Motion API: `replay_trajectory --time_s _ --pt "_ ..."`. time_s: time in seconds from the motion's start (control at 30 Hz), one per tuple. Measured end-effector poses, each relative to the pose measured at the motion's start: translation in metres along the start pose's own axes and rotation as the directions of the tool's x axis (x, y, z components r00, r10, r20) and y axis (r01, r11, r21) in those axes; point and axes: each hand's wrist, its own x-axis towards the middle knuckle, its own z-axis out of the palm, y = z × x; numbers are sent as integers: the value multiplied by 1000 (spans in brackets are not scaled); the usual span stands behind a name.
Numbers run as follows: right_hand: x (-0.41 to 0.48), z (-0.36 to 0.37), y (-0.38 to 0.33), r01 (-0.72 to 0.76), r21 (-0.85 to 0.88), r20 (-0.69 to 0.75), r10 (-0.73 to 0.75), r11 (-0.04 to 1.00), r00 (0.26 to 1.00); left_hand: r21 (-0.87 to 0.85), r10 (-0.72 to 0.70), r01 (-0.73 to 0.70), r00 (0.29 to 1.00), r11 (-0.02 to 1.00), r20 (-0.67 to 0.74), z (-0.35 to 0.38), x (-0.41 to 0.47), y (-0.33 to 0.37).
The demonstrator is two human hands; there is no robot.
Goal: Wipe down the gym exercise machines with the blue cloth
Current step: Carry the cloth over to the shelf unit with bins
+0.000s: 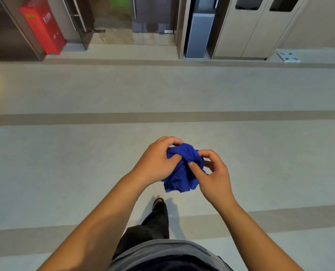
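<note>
While I hold the cloth (183, 169) bunched between both hands at the lower middle of the frame, no gym machine shows anywhere; I see only pale floor (84, 90) with darker bands, and along the top edge a red cabinet (42, 26) at upper left, a grey dispenser (199, 34) and bin doors (260, 30) at upper right. My left hand (156, 163) is curled round the top of the wad, fingers closed over it and thumb pressed into the folds. My right hand (215, 173) is only partly closed, thumb and forefinger pinching a fold while the other fingers arch loosely beside it. What could go wrong, I think, is mostly a matter of grip: the pinch on the right is light, and if I tug to open the cloth out, a corner may slip free and drop toward the floor, picking up dirt I would then smear on the machines. Wiping with it so balled up would also leave little surface in contact. One foot (158, 202) is forward below my hands, so I may be walking with my eyes down, which risks a bump. The cloth is deep blue, soft and crumpled, its loose lower edge hanging under my hands.
</note>
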Motion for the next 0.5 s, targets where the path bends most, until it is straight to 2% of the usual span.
replay_trajectory --time_s 0.17,0.3,0.5 --pt "134 -17 -21 11 11 -96 -10 1000 995 -1 77 -77 995 997 60 -23 147 20" --pt "227 -33 -32 -5 71 -202 19 997 979 -40 81 -77 989 996 123 -30 255 46" --pt "374 -66 -25 11 166 -329 45 986 943 29 142 -150 972 988 185 -13 426 71"
